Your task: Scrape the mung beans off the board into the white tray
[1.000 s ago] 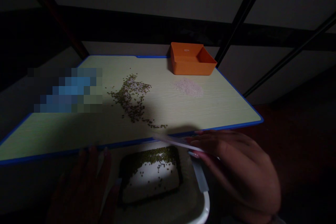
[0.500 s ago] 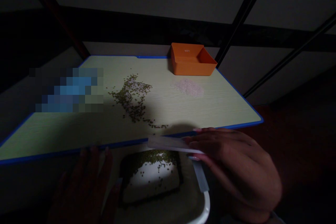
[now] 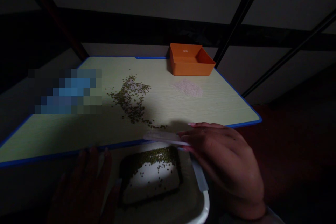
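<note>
My right hand [image 3: 225, 162] pinches a thin white flat strip [image 3: 164, 137] and holds it at the front edge of the pale table with the blue rim [image 3: 210, 112]. Just beyond the strip a scatter of small green beans [image 3: 131, 99] lies mixed with some white grains. Below the table edge sits a white container [image 3: 203, 199] with a dark square tray [image 3: 151, 175] holding more green beans. My left hand [image 3: 84, 185] rests in shadow on the container's left side, fingers curled round its edge.
An orange open box [image 3: 190, 63] stands at the table's far edge, with a small heap of whitish grains [image 3: 189, 87] in front of it. A blurred blue patch covers the table's left part. Dark metal bars cross the background.
My right hand has carried the white strip a little up and left, from over the container to the table's front edge by the nearest beans. My left hand has stayed put.
</note>
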`<state>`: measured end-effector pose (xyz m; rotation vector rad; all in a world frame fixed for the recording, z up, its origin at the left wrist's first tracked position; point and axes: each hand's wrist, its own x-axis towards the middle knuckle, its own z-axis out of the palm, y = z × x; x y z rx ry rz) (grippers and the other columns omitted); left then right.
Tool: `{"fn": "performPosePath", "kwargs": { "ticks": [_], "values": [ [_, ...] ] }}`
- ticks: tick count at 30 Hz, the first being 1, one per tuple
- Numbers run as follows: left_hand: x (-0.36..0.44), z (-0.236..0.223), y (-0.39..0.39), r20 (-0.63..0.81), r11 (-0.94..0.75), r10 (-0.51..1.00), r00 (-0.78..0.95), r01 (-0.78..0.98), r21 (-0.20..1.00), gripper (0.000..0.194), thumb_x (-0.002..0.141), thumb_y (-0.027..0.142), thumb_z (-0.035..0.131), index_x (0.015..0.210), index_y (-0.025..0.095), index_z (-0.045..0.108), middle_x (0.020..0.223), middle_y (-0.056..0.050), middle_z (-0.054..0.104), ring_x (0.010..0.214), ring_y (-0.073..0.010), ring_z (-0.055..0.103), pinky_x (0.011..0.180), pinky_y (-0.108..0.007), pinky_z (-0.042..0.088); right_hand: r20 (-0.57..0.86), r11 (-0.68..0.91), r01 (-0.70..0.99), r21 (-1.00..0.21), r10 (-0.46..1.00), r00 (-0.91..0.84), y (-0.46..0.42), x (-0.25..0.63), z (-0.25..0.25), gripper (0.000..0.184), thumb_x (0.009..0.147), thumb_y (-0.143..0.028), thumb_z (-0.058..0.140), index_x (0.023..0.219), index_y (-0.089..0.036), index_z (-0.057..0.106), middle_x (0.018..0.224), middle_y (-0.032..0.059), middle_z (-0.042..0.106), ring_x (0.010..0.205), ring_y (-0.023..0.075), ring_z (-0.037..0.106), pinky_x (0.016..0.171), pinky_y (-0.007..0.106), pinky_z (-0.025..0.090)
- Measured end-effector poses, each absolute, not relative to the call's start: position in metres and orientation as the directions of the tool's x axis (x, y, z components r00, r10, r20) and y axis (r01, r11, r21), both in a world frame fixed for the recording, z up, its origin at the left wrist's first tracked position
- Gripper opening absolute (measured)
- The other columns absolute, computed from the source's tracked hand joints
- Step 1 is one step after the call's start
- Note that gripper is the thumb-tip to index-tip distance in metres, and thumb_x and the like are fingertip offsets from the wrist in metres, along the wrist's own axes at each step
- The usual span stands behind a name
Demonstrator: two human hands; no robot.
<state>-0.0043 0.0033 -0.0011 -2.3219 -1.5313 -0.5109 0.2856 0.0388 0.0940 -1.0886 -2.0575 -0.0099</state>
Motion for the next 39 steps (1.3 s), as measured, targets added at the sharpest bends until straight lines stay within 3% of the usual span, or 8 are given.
{"fn": "performPosePath", "kwargs": {
  "ticks": [6, 12, 20, 29, 39],
  "values": [
    [-0.005, -0.001, 0.003, 0.463, -0.361, 0.813, 0.352, 0.93, -0.074, 0.071, 0.078, 0.029, 0.043, 0.145, 0.016, 0.022, 0.164, -0.007, 0.012, 0.152, -0.0251, 0.012, 0.123, -0.049, 0.015, 0.648, 0.68, 0.698, -0.224, 0.639, -0.414, 0.031, 0.296, 0.101, 0.015, 0.097, -0.018, 0.05, 0.098, -0.02, 0.065, 0.094, -0.002, 0.078, 0.09, 0.0112, 0.072, 0.095, 0.023, 0.052],
    [-0.005, -0.003, 0.001, 0.461, -0.335, 0.833, 0.306, 0.942, -0.02, 0.071, 0.079, 0.031, 0.041, 0.146, 0.021, 0.02, 0.164, -0.005, 0.015, 0.151, -0.0265, 0.016, 0.12, -0.055, 0.022, 0.615, 0.641, 0.758, -0.118, 0.646, -0.451, 0.023, 0.307, 0.11, 0.02, 0.098, -0.021, 0.046, 0.097, -0.022, 0.066, 0.098, 0.0, 0.079, 0.09, 0.0175, 0.075, 0.078, 0.028, 0.062],
    [-0.007, -0.007, 0.002, 0.443, -0.312, 0.847, 0.292, 0.95, -0.03, 0.073, 0.079, 0.032, 0.042, 0.147, 0.026, 0.015, 0.163, -0.005, 0.016, 0.15, -0.0291, 0.019, 0.117, -0.06, 0.028, 0.606, 0.634, 0.771, -0.059, 0.636, -0.477, 0.025, 0.306, 0.105, 0.021, 0.097, -0.02, 0.046, 0.094, -0.016, 0.066, 0.097, 0.0061, 0.079, 0.083, 0.0247, 0.076, 0.071, 0.039, 0.065],
    [-0.007, -0.007, 0.003, 0.408, -0.3, 0.865, 0.292, 0.953, -0.047, 0.073, 0.079, 0.031, 0.043, 0.147, 0.026, 0.015, 0.163, -0.008, 0.017, 0.148, -0.0335, 0.024, 0.109, -0.064, 0.037, 0.547, 0.639, 0.764, -0.089, 0.672, -0.499, 0.03, 0.306, 0.103, 0.027, 0.097, -0.016, 0.042, 0.087, -0.012, 0.067, 0.096, 0.0116, 0.078, 0.083, 0.026, 0.075, 0.07, 0.039, 0.063],
    [-0.009, -0.008, 0.002, 0.431, -0.311, 0.851, 0.3, 0.949, -0.047, 0.073, 0.078, 0.031, 0.045, 0.146, 0.024, 0.018, 0.162, -0.009, 0.021, 0.148, -0.0333, 0.024, 0.111, -0.065, 0.036, 0.494, 0.497, 0.846, -0.193, 0.794, -0.354, 0.047, 0.311, 0.092, 0.01, 0.091, -0.013, 0.058, 0.098, -0.014, 0.065, 0.1, 0.0106, 0.075, 0.083, 0.0224, 0.072, 0.067, 0.032, 0.057]
  ]
}}
